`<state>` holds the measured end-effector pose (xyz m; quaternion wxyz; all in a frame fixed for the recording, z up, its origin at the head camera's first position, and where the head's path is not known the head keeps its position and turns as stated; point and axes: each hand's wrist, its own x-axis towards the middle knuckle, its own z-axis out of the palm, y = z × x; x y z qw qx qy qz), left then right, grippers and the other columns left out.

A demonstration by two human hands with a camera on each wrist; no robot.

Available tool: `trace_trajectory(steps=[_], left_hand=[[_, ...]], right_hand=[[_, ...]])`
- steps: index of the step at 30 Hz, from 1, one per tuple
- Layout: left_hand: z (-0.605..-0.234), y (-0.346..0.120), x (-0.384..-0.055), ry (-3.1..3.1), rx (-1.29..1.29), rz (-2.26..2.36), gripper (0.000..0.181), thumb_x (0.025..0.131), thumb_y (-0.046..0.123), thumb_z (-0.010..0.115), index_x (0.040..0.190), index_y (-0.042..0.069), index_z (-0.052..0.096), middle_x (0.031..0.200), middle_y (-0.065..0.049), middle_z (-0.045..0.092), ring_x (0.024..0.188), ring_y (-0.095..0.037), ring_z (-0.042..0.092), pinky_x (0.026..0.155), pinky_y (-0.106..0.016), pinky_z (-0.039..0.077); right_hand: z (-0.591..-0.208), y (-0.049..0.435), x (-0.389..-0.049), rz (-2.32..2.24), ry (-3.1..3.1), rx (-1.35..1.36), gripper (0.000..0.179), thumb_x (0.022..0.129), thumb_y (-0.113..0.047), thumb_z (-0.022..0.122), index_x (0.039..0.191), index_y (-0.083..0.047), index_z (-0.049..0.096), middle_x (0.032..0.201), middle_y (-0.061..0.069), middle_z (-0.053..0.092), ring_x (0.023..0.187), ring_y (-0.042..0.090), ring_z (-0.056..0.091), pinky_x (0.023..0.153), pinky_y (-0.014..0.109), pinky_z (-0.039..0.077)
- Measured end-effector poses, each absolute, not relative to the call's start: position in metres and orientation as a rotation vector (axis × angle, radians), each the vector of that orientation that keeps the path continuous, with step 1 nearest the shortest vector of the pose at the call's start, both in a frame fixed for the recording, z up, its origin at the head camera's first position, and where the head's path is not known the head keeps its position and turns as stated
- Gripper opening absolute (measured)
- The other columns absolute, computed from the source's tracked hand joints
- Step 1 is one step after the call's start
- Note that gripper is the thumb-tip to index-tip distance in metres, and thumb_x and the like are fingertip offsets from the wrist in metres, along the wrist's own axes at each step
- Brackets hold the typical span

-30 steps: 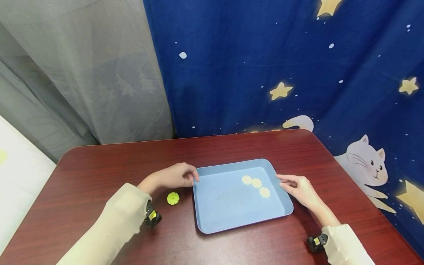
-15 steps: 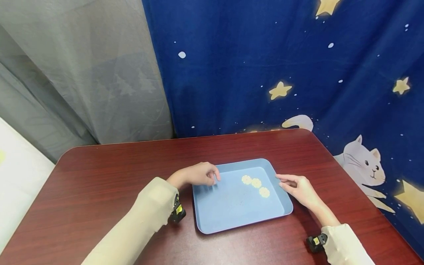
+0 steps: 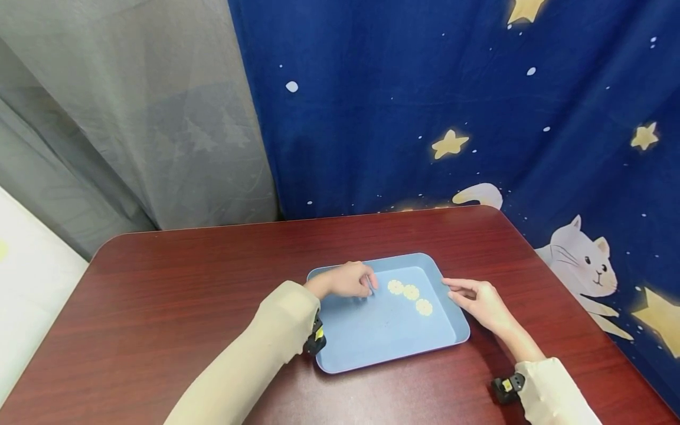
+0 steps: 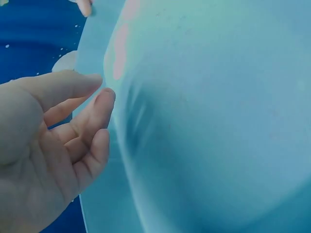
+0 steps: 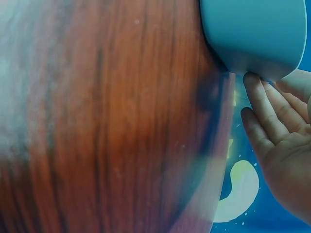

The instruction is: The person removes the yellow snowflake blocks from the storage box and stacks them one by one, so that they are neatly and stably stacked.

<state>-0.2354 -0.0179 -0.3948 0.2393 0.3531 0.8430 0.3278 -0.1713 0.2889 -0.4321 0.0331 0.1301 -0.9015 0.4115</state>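
Observation:
A light blue rectangular tray [image 3: 382,348] lies on the table. Three pale flower-shaped pieces [image 3: 411,293] sit in its right part, two of them touching. My left hand [image 3: 349,280] hovers over the tray's left-middle part, a little left of those pieces. Its fingers [image 4: 101,148] are loosely bent, and nothing shows between them and the thumb in the left wrist view. At the tray's right side, my right hand [image 3: 483,304] holds the rim, with fingers [image 5: 265,104] against the outer wall and the thumb partly hidden behind the edge.
The reddish-brown wooden table [image 3: 159,295] ends at a rounded far edge. Behind it hang a grey curtain [image 3: 159,118] and a blue star-patterned curtain [image 3: 372,106]. Black wrist cameras sit at both cuffs [image 3: 316,335]. A white surface [image 3: 37,265] stands at the left.
My left hand has moved right, from the tray's left rim to over its inside. A yellow-green flower-shaped piece seen earlier on the table is now hidden by the left arm. The right hand stays put.

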Motion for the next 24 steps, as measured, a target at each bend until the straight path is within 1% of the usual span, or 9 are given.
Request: trace_trajectory(steps=[4,10,14,16,18,20,24], left_hand=[[-0.397,-0.007,-0.238,2.308,0.914,0.891,0.017,0.083,0.001,0.058,0.1,0.0,0.063,0.074,-0.001,0.061,0.061,-0.01,0.051,0.056,-0.021,0.04],[-0.404,0.008,-0.243,2.351,0.858,0.861,0.017,0.084,0.006,0.062,0.1,0.002,0.062,0.067,-0.001,0.059,0.059,-0.01,0.05,0.055,-0.021,0.039],[-0.409,0.018,-0.246,2.374,0.829,0.866,0.018,0.083,0.005,0.063,0.1,0.002,0.063,0.064,-0.002,0.059,0.059,-0.009,0.051,0.057,-0.02,0.04],[-0.411,0.022,-0.246,2.391,0.811,0.872,0.019,0.082,0.004,0.063,0.1,0.002,0.063,0.065,-0.002,0.059,0.059,-0.009,0.052,0.06,-0.021,0.041],[-0.414,0.026,-0.246,2.418,0.8,0.86,0.021,0.081,0.005,0.064,0.102,0.002,0.063,0.072,-0.003,0.059,0.059,-0.009,0.053,0.063,-0.021,0.041],[-0.416,0.029,-0.245,2.449,0.791,0.84,0.024,0.081,0.007,0.065,0.104,0.002,0.062,0.083,-0.004,0.06,0.062,-0.01,0.054,0.067,-0.022,0.042],[-0.418,0.032,-0.243,2.502,0.777,0.791,0.03,0.082,0.01,0.065,0.11,0.003,0.059,0.111,-0.007,0.058,0.083,-0.013,0.054,0.078,-0.024,0.042]], right_hand=[[-0.431,0.288,-0.171,1.268,-2.777,0.393,0.032,0.083,-0.007,0.065,0.114,-0.001,0.063,0.107,0.015,0.064,0.085,0.007,0.063,0.068,0.02,0.049],[-0.431,0.287,-0.171,1.262,-2.781,0.38,0.032,0.083,-0.007,0.065,0.114,-0.001,0.063,0.106,0.015,0.064,0.085,0.006,0.063,0.068,0.02,0.049],[-0.431,0.287,-0.171,1.259,-2.782,0.375,0.032,0.083,-0.006,0.065,0.114,-0.001,0.063,0.106,0.015,0.065,0.085,0.007,0.063,0.068,0.02,0.049],[-0.432,0.287,-0.171,1.257,-2.787,0.371,0.032,0.083,-0.006,0.065,0.115,-0.001,0.063,0.106,0.015,0.064,0.085,0.008,0.063,0.068,0.02,0.049],[-0.432,0.287,-0.171,1.257,-2.791,0.37,0.032,0.083,-0.006,0.065,0.115,-0.002,0.063,0.107,0.015,0.064,0.085,0.008,0.063,0.068,0.02,0.049],[-0.432,0.288,-0.171,1.258,-2.791,0.369,0.032,0.083,-0.006,0.065,0.115,-0.002,0.063,0.107,0.015,0.064,0.085,0.008,0.063,0.068,0.021,0.05],[-0.433,0.288,-0.172,1.263,-2.787,0.373,0.033,0.083,-0.006,0.065,0.115,-0.002,0.063,0.107,0.015,0.064,0.085,0.008,0.063,0.068,0.021,0.05]])
